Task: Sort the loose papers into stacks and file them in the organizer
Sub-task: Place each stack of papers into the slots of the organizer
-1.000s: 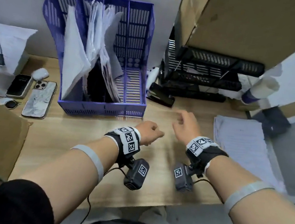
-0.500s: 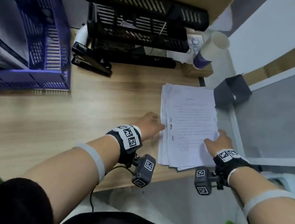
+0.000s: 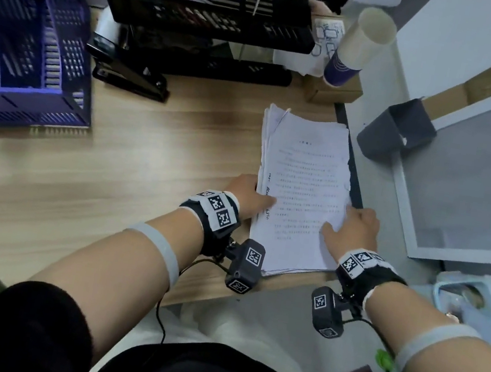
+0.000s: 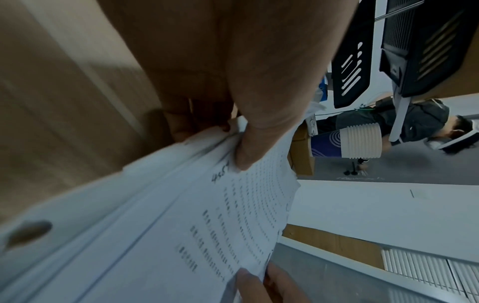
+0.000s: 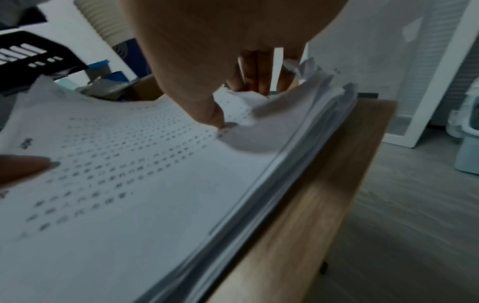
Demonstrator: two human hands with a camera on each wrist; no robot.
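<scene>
Gripping the paper stack [image 3: 300, 191] at the desk's [image 3: 133, 147] 3 o'clock edge, our left hand [image 3: 247, 194] now pinches its left side, thumb on top, fingers under. Our right hand [image 3: 354, 228], which half a second ago lay lower, clamps the right edge likewise. The blue organizer [image 3: 29, 52] at 10 o'clock is cut off by the frame. Black trays [image 3: 209, 7] sit at 12 o'clock, a stapler [image 3: 129, 75] just below; the printed text is too blurred to read.
</scene>
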